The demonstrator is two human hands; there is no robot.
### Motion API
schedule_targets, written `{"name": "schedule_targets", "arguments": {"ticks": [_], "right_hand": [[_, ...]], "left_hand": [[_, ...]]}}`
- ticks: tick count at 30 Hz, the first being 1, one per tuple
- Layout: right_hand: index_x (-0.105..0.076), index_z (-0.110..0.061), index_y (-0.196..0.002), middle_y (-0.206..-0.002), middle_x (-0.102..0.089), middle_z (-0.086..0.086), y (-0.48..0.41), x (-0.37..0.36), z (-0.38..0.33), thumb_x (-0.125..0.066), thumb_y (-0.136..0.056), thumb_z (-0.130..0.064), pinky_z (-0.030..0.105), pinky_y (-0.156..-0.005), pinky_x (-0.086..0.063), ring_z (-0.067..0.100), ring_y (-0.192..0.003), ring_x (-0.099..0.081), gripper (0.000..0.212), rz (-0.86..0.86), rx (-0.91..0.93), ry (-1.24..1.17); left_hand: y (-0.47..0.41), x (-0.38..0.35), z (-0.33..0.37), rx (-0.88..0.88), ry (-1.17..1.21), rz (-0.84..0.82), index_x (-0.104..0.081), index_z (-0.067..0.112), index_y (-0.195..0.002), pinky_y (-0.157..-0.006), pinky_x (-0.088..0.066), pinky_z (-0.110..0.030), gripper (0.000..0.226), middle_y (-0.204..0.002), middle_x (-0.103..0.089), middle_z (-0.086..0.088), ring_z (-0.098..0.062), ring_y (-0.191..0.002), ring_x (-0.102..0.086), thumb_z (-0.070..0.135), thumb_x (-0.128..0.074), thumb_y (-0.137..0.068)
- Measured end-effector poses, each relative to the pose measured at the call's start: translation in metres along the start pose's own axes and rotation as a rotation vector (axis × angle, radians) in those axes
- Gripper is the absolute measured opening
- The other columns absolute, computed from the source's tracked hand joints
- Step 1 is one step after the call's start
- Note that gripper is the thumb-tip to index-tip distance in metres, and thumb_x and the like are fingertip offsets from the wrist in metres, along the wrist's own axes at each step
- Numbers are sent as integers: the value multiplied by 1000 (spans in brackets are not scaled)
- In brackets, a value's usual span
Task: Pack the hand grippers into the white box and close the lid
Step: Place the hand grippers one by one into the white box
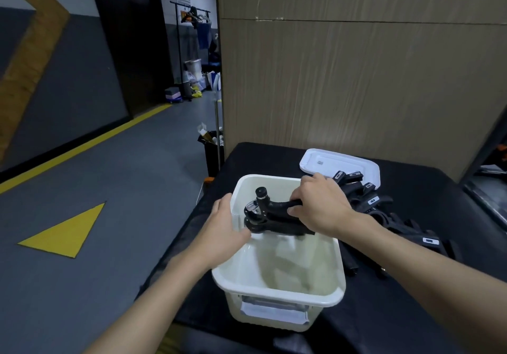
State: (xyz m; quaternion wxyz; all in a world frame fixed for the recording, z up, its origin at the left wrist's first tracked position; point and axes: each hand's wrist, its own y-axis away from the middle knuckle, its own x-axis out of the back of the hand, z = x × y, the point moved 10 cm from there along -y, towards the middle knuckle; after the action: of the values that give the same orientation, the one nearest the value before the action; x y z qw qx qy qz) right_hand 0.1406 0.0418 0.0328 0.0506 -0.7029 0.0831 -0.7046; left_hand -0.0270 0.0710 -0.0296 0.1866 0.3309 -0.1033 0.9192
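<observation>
Right hand [319, 205] closed around the upper handle of a black hand gripper [270, 216], held over the far end of the white box [277, 290]; the gripper's spring and adjuster knob point left, clear of the fingers. Left hand [223, 226] rests open against the box's left rim, holding nothing. Box stands on the black table [384, 312]. More hand grippers [384, 216] piled just right of the box. White lid [340, 164] lies behind them.

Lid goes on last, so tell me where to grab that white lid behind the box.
Grip the white lid by its bare left edge, coming from above. It lies flat on the black table, and its near-right edge is overlapped by the hand grippers, so only that side and the far rim are free.
</observation>
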Motion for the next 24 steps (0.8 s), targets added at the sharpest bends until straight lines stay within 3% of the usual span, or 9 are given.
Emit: {"name": "schedule_targets", "arguments": {"ticks": [2, 6, 11, 16, 20, 24], "right_hand": [[-73, -16, -94, -95, -56, 0, -10, -13, 1, -63, -87, -30, 31, -73, -35, 25, -94, -50, 19, -46, -28, -20], [-68, -9, -94, -108, -60, 5, -23, -41, 2, -66, -84, -23, 31, -69, -43, 30, -100, -58, 17, -146, -61, -43], [-63, -9, -100, -114, -60, 8, -28, -63, -1, -65, -89, -25, 30, -71, -41, 29, -100, -59, 19, -210, -78, -11], [-60, -11, -96, -110, -60, 12, -31, -72, -1, -63, -91, -22, 33, -72, -44, 31, -94, -58, 13, -226, -89, 43], [-48, -13, -86, -105, -61, 13, -30, -79, 1, -59, -90, -10, 33, -68, -42, 31, -88, -59, 12, -260, -82, 110], [-57, -13, -95, -107, -63, 11, -29, -82, -1, -59, -89, -8, 31, -68, -42, 30, -96, -64, 7, -277, -52, 199]], "left_hand": [[1, 0, 0, 14, 15, -15, -41, 30, -127, -69, -40, -14, 47, -126, -45, 8, -5, -98, -53, 21, -62, -86], [4, -2, 0, 57, 42, -69, -33, 37, -130, -62, -44, -21, 54, -103, -60, 10, -5, -86, -59, 23, -60, -86], [5, -1, -2, 83, -14, -67, -30, 35, -132, -43, -35, -13, 57, -77, -56, 8, -8, -62, -53, 11, -54, -87], [2, -3, -6, 98, -61, -75, -22, 33, -140, -37, -32, -13, 69, -73, -51, 2, -12, -58, -49, -2, -46, -84], [1, -3, -9, 101, -77, -75, -21, 33, -140, -38, -30, -14, 70, -73, -52, 1, -12, -58, -50, -1, -45, -85], [0, -3, -8, 99, -97, -64, -19, 32, -141, -36, -30, -14, 71, -72, -50, 0, -12, -58, -48, -2, -45, -84]]}}
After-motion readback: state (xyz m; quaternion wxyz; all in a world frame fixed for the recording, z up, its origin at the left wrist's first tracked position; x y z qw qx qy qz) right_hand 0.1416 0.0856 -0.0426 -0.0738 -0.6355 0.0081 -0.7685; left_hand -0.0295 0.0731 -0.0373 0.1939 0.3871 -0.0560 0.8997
